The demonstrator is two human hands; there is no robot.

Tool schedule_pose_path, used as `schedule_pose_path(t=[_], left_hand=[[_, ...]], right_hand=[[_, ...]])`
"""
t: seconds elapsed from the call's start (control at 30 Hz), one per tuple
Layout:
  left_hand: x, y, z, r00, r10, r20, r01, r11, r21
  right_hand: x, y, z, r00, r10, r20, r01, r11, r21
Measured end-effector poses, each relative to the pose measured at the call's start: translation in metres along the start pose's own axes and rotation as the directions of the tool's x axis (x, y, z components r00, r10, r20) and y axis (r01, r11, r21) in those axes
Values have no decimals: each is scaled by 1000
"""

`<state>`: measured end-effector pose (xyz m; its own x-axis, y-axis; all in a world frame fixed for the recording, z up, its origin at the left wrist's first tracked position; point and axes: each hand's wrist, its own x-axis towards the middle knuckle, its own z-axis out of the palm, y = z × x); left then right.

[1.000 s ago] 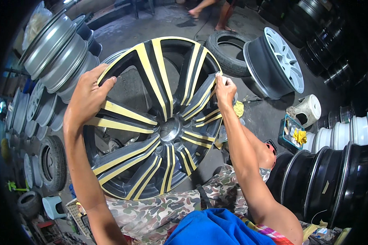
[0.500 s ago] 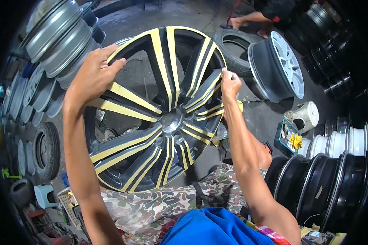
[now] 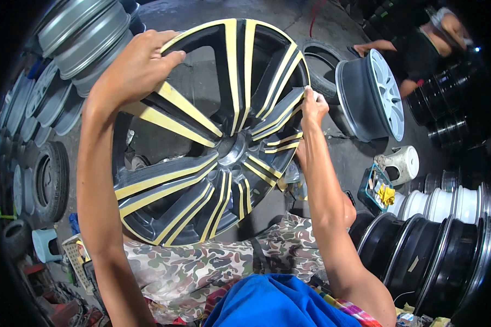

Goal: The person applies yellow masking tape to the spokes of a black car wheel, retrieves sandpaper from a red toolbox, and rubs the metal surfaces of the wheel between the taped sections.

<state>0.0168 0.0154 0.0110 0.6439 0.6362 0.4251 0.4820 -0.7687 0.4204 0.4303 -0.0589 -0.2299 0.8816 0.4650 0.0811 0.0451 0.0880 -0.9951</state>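
Note:
Before me a large black alloy wheel rim [image 3: 239, 82] with pale yellow spoke faces is held up, its spoked face turned toward me. My left hand [image 3: 139, 68] grips its upper left edge, thumb on the front and fingers over the rim. On the right edge, my right hand [image 3: 314, 106] is closed around the rim with bent fingers. The lower edge of the rim is close to my camouflage trousers [image 3: 213, 267]; whether it rests on them I cannot tell.
Silver rims [image 3: 85, 32] are stacked at the upper left. A tyre [image 3: 50, 180] stands at left, another tyre [image 3: 322, 65] beyond the wheel. Farther right are a grey rim [image 3: 365, 98], a white stool [image 3: 401, 164], a teal basket [image 3: 372, 188] and black rims [image 3: 414, 256]. Another person [image 3: 420, 49] bends at upper right.
The wheel and both hands have shifted slightly up in view, with the wheel's top tilting right. The other person has come further into view at upper right, bending down.

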Motion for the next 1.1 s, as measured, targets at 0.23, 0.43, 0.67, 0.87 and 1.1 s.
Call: schedule_pose_path(t=[0.23, 0.43, 0.67, 0.87, 1.1], left_hand=[[4, -1, -1, 1000, 30, 0, -30, 1000, 9], [4, 14, -6, 988, -117, 100, 120, 992, -23], [-5, -6, -1, 1000, -20, 6, 21, 1000, -20], [2, -1, 4, 999, -11, 36, 11, 1000, 12], [4, -1, 17, 994, 96, -60, -97, 995, -5]], right_hand=[[20, 1, -9, 994, -63, 86, 72, 993, -97], [13, 15, -24, 991, -65, 118, 93, 964, -249], [-13, 25, -12, 993, -55, 107, 75, 979, -190], [0, 15, -9, 997, -17, 72, 22, 998, -63], [22, 21, -13, 999, -48, -15, 47, 998, -51]])
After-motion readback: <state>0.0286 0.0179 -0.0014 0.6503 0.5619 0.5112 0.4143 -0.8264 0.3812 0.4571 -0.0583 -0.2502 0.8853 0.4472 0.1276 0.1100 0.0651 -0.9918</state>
